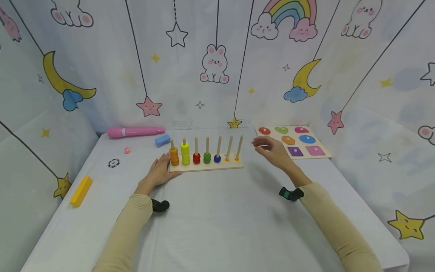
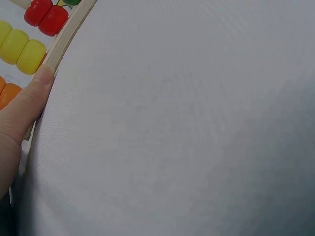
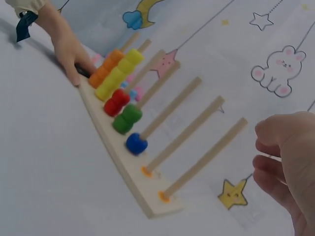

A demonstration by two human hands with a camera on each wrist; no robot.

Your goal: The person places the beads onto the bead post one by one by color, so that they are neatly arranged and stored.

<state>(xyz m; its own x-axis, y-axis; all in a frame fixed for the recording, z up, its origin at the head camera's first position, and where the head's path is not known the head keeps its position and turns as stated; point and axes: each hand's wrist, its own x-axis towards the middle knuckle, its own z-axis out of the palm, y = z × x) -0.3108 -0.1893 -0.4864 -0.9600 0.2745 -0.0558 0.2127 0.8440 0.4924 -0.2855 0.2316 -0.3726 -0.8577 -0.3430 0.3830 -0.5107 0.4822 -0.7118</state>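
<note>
A wooden bead stacker [image 1: 207, 167] with a row of upright pegs stands on the table. Orange beads [image 1: 174, 156] and yellow beads [image 1: 185, 154] stack highest at its left end, followed by red beads [image 1: 196, 158], green beads [image 1: 207, 158] and one blue bead [image 1: 217, 158]. Bare pegs stand at the right end. My left hand [image 1: 159, 170] holds the board's left end, its thumb [image 2: 37, 91] along the front edge. Raised right of the pegs, my right hand [image 1: 272, 151] has loosely bent fingers; I see nothing in it.
A shape puzzle board [image 1: 316, 154] lies at the back right. On the left are a pink pen-like stick [image 1: 136, 132], a blue block [image 1: 162, 140], a small pink cube [image 1: 127, 150], a black-and-white chip [image 1: 113, 163] and a yellow block [image 1: 81, 191]. Patterned cloth hangs behind.
</note>
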